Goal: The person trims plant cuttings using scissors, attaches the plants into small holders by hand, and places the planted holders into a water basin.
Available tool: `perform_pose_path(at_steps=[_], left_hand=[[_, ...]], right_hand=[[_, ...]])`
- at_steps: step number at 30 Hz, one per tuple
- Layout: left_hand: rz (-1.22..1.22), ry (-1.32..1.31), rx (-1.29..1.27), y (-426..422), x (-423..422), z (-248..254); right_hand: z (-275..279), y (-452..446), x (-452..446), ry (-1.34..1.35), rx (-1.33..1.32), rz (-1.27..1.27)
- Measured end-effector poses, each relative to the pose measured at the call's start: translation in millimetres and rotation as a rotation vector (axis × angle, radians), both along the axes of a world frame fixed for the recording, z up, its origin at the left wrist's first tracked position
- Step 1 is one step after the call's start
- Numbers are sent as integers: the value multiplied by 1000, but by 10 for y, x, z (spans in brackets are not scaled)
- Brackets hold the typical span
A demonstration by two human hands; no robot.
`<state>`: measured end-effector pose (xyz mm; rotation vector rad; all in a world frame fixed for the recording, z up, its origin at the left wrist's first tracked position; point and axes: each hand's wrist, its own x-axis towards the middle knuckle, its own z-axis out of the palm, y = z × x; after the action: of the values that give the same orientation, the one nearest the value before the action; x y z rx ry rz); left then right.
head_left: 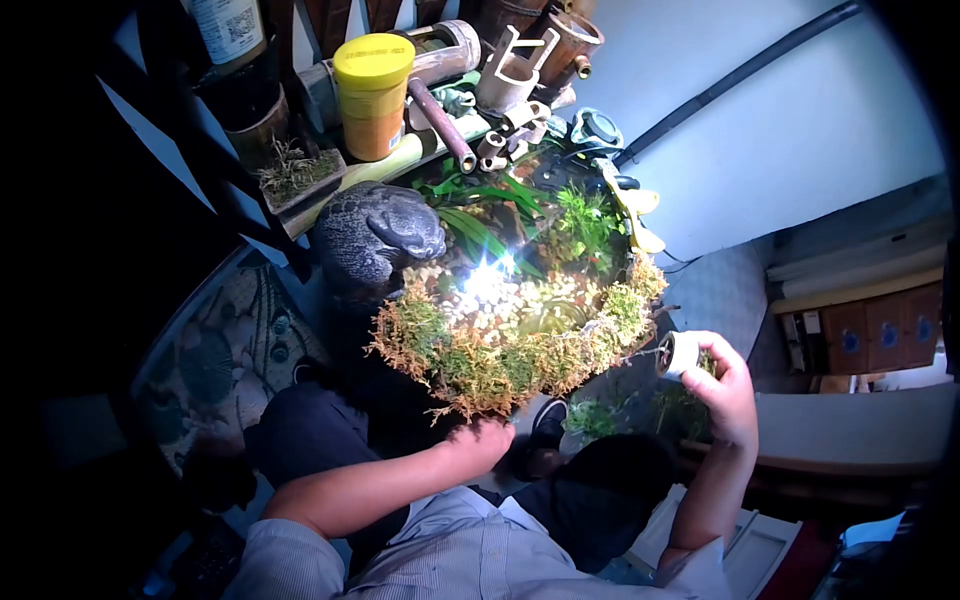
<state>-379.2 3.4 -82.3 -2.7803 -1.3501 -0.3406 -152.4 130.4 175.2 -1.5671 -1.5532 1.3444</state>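
Note:
A bowl-like water basin (pixel 545 305) with pebbles and plants inside stands in front of me, its near rim covered with a thick band of green and orange-brown moss (pixel 500 365). At the near edge of that band is my left hand (pixel 482 445), touching or just beneath the moss, with its fingers hidden. To the right of the basin, my right hand (pixel 722 385) is closed round a small pale spool (pixel 680 355) with a dark centre. A thin dark strand seems to run from the spool toward the moss.
A dark stone animal figure (pixel 370 235) sits at the basin's left. Behind are a yellow-lidded tub (pixel 375 95), bamboo pieces (pixel 440 125) and a wooden planter (pixel 300 180). Wooden cabinets (pixel 885 325) stand far right. Bright light glares off the water.

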Motion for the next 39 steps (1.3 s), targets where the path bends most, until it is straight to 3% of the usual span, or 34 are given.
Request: perform_pose_path(at_steps=[8,11,14,19,24,26,29,33,35,39], left_hand=[[27,-6,0,-46,55,-170],[-43,-196,-192,15,15,-109],[-7,-105,-135,-11,-18,-7],[5,54,15,-84,-27,-132],[-3,64,64,-127,-32,-198],[-98,170,-308,-74,-70,-13],[-108,114,-148,-15,-142,254],[-159,-28,-170,49,-126,182],[-98,-19,-473,82,-73,283],[-28,46,-436,21,10,196]], right_hand=[[374,496,-869,-108,107,289],[244,695,-1116,-368,130,343],[229,804,-1474,-526,102,468],[-212,1060,-1800,-484,-50,633],[-669,1255,-2062,-567,59,672],[-639,1259,-2201,-638,-60,701],[-794,1248,-2378,-675,33,648],[-1081,1368,-2517,-720,99,716],[-1072,1364,-2559,-762,97,729],[-1243,1415,-2656,-812,117,771]])
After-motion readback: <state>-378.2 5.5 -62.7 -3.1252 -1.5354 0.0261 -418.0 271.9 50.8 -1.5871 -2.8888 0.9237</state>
